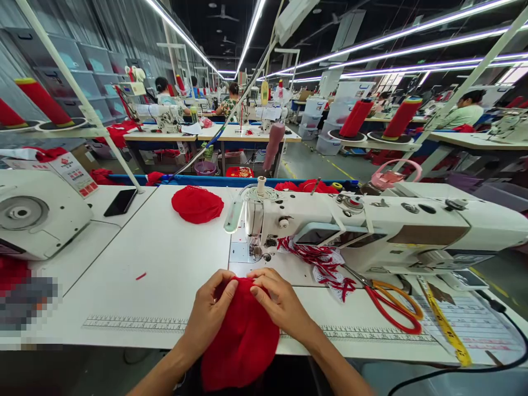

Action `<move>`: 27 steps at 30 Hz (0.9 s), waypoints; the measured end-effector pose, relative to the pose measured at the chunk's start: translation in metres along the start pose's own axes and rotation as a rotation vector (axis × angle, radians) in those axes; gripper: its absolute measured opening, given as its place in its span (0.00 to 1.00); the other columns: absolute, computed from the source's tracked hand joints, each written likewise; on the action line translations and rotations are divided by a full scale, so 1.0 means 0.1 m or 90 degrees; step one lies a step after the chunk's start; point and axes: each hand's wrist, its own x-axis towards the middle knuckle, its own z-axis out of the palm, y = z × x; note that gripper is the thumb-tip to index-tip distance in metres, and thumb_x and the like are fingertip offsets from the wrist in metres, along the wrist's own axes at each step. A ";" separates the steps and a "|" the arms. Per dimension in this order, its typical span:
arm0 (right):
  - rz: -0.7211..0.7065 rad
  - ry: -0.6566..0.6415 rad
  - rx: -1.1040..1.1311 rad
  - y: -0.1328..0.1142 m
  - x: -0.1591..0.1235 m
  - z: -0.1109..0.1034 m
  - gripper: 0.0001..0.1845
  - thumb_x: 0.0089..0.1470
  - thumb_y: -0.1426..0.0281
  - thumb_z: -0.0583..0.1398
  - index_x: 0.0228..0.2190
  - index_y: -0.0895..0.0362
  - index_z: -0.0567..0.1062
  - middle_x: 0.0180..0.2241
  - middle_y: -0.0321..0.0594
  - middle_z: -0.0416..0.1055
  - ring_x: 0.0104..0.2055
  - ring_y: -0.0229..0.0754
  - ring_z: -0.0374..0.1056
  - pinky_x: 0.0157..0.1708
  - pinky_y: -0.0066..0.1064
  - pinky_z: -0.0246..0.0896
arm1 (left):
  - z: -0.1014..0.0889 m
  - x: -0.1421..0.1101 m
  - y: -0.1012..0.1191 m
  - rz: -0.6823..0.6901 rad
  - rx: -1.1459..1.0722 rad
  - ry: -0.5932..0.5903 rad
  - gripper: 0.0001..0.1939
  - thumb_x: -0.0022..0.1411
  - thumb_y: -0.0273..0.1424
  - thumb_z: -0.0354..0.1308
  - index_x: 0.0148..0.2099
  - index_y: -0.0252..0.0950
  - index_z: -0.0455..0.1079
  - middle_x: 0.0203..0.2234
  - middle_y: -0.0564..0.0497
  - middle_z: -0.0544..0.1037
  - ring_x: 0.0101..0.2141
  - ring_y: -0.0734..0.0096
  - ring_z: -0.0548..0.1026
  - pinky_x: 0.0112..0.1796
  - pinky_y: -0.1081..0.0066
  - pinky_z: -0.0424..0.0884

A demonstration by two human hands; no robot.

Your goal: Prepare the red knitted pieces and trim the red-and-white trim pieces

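Note:
Between both hands hangs a piece of red fabric [243,341], pinched at its upper edge and draping over the table's front edge. My left hand [212,305] grips it with thumb and fingers on the left side. Close beside it, my right hand [280,302] pinches the same edge on the right. Just beyond the hands stands a white sewing machine [313,217], its needle and presser foot area [254,250] above a metal plate. Another red fabric piece [198,204] lies on the table to the left of the machine head.
Orange-and-red-handled scissors [396,305] lie at right, near a yellow tape measure [447,324]. Red-and-white trim [325,264] is bunched under the machine arm. A ruler scale [136,323] runs along the front edge. A phone [120,202] lies at left. Co-workers sit farther back.

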 end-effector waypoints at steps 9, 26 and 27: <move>0.024 0.108 0.075 0.01 0.02 -0.01 0.06 0.57 0.68 0.63 0.29 0.53 0.78 0.33 0.39 0.77 0.37 0.42 0.73 0.40 0.33 0.66 | -0.11 -0.03 0.03 -0.108 -0.100 0.006 0.19 0.66 0.49 0.55 0.38 0.38 0.67 0.29 0.54 0.65 0.30 0.71 0.60 0.31 0.74 0.60; 0.184 0.201 0.131 0.13 -0.07 0.05 0.15 0.49 0.61 0.65 0.39 0.54 0.73 0.30 0.38 0.74 0.35 0.43 0.72 0.43 0.36 0.68 | -0.01 -0.02 -0.05 -0.051 -0.046 0.033 0.14 0.65 0.44 0.58 0.39 0.38 0.72 0.33 0.51 0.75 0.36 0.67 0.70 0.38 0.70 0.65; 0.183 0.196 0.125 0.14 -0.07 0.05 0.15 0.50 0.61 0.65 0.39 0.54 0.73 0.30 0.38 0.75 0.35 0.44 0.72 0.42 0.36 0.68 | -0.01 -0.02 -0.04 -0.045 -0.037 0.040 0.14 0.65 0.44 0.57 0.38 0.38 0.72 0.32 0.52 0.75 0.35 0.67 0.70 0.38 0.71 0.65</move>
